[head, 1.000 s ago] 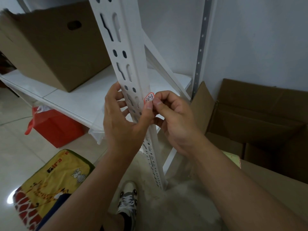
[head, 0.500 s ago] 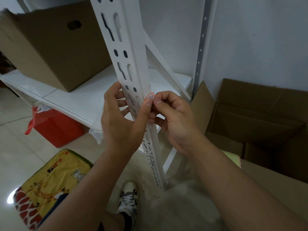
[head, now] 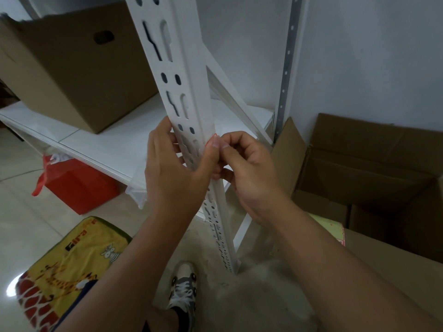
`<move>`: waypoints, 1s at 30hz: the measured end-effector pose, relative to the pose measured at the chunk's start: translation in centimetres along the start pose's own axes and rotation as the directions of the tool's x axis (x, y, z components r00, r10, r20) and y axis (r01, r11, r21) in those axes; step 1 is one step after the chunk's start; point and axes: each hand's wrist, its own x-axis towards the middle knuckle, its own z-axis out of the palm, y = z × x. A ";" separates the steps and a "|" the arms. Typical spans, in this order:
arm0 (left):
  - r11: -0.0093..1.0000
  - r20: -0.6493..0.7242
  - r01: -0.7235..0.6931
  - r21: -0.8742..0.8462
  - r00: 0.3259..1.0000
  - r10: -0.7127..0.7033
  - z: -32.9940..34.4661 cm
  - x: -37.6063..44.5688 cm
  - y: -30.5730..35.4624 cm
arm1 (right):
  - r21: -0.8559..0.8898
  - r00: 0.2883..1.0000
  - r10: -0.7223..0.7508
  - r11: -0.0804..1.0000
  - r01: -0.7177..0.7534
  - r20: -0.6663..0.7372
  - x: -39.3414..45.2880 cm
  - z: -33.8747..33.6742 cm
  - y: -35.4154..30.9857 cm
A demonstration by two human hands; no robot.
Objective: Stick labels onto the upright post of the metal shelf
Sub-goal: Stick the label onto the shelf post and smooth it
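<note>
Head view, one moment, itemised.

Upright post: white perforated metal, long axis running from top centre down and slightly right to the floor; slotted face toward the left, plain corner edge toward the right.

Label: small, red-edged, almost wholly hidden under the thumbs; only a sliver shows at the post's right edge, at mid-height. It lies directly beneath the thumb tips, against the post.

Left hand: wrapped round the post from the left, fingers curled on the slotted face, thumb laid up along the corner onto the label.

Right hand: comes in from the right, fingers curled, thumb and forefinger pinching at the label beside the left thumb. Both hands are equally close; the thumbs touch.

Judgement: pressing down along the post's axis would seat the label.

Also present: cardboard box on the white shelf board, far left.
</note>
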 end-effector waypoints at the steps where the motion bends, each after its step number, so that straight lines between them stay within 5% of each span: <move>1: 1.000 -0.004 -0.008 0.013 1.000 0.008 0.0 0.0 0.0 | -0.004 1.000 -0.001 1.000 0.001 -0.001 0.0 0.0 0.1; 24: 0.996 0.155 -0.015 0.083 0.988 0.002 -0.7 1.4 1.0 | 0.109 0.978 0.169 0.982 -0.156 -0.121 -0.3 -0.4 0.0; 30: 0.995 0.088 0.027 0.101 0.995 -0.036 0.0 1.4 1.5 | 0.076 0.976 0.184 0.981 -0.176 -0.114 -0.7 -1.0 -0.1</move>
